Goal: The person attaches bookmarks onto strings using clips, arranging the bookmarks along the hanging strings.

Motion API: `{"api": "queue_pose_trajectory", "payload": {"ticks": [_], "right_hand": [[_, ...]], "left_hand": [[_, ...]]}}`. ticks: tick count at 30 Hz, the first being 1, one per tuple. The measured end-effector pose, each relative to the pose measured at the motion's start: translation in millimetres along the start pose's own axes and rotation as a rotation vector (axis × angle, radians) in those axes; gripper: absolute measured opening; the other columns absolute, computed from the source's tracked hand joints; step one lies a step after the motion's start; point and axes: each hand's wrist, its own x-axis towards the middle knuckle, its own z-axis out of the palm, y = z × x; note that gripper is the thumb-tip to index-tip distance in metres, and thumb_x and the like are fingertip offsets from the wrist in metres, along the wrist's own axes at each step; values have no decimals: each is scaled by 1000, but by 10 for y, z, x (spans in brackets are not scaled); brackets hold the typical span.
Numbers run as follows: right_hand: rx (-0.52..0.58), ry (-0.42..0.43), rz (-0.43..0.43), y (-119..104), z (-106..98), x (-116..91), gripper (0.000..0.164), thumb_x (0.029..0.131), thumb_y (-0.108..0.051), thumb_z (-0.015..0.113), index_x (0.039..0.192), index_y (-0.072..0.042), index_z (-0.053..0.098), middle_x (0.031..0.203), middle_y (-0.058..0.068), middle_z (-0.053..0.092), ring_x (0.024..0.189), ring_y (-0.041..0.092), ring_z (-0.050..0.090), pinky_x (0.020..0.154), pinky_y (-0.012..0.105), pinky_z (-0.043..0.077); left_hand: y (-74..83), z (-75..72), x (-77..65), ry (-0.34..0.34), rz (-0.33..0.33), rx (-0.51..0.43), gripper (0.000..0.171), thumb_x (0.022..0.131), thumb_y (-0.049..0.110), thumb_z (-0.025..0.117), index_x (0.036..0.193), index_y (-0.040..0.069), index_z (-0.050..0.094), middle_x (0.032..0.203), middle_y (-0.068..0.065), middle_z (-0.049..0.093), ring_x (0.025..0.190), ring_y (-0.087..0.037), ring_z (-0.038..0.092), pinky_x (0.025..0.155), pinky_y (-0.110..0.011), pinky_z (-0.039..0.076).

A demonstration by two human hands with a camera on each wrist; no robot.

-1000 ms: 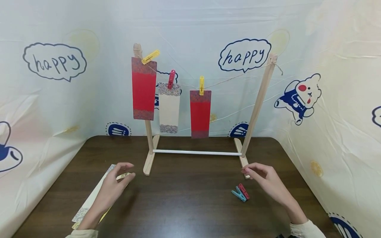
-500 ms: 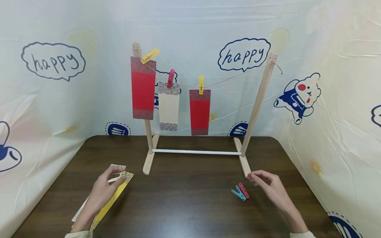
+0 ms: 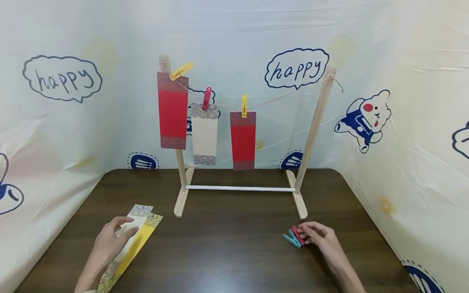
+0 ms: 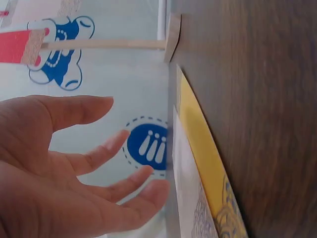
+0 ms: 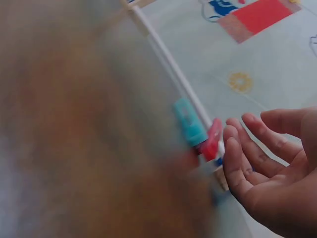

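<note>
My left hand (image 3: 109,241) hovers with parted fingers over a white paper strip (image 3: 136,224) with patterned ends and a yellow one (image 3: 142,235), which lie overlapping on the table. In the left wrist view, a gap shows between that hand's fingers (image 4: 94,109) and the strips. At the right, my right hand (image 3: 322,240) has its fingertips right at a pink-red clothespin (image 3: 297,235). A blue clothespin (image 3: 292,239) lies against its left side. The right wrist view shows that hand's fingers loosely bent beside the pink-red clothespin (image 5: 213,141), with the thumb apart from them.
Behind the hands stands a wooden rack with a white crossbar (image 3: 239,188) and a string between its posts. A large red strip (image 3: 173,114), a white strip (image 3: 204,136) and a smaller red strip (image 3: 243,140) hang from it by clothespins. A printed sheet surrounds the table.
My right hand has come down toward me to the clothespins. My left hand has drawn back and left, uncovering more of the two paper strips.
</note>
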Motion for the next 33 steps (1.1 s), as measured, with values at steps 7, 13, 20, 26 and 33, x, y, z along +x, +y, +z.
{"api": "queue_pose_trajectory", "payload": {"ticks": [7, 13, 20, 26, 33], "right_hand": [[-56, 128, 27, 49, 11, -18, 33, 96, -19, 68, 117, 6, 67, 105, 17, 70, 82, 19, 62, 65, 30, 53], [-196, 176, 60, 41, 30, 4, 30, 92, -16, 73, 117, -1, 69, 112, 13, 69, 86, 15, 62, 67, 28, 52], [-329, 168, -2, 56, 101, 37, 31, 85, -16, 79, 113, -5, 71, 101, 9, 69, 83, 12, 61, 69, 23, 49], [-435, 160, -53, 97, 165, 16, 32, 82, -22, 83, 110, -9, 72, 95, 4, 68, 81, 11, 59, 70, 22, 49], [-429, 141, -78, 126, 157, 2, 24, 84, -11, 80, 107, -6, 72, 85, 4, 65, 76, 11, 57, 66, 22, 47]], "left_hand": [[-142, -17, 12, 0, 46, 131, 62, 97, 34, 64, 135, -11, 45, 136, -46, 39, 123, -61, 38, 93, -69, 37], [-211, -19, 15, 2, 63, 249, 66, 91, 34, 71, 131, -13, 47, 126, -46, 47, 115, -64, 41, 90, -68, 33], [-199, -103, 13, -54, -113, 281, 88, 85, 56, 70, 138, -6, 39, 130, -50, 29, 111, -72, 28, 83, -75, 33], [-233, -87, 0, -103, -178, 307, 107, 74, 70, 73, 138, -7, 35, 123, -50, 31, 108, -71, 33, 78, -69, 34], [-259, -53, 16, -108, -137, 301, 98, 75, 60, 77, 128, -13, 40, 118, -46, 46, 105, -65, 46, 77, -68, 37]]}}
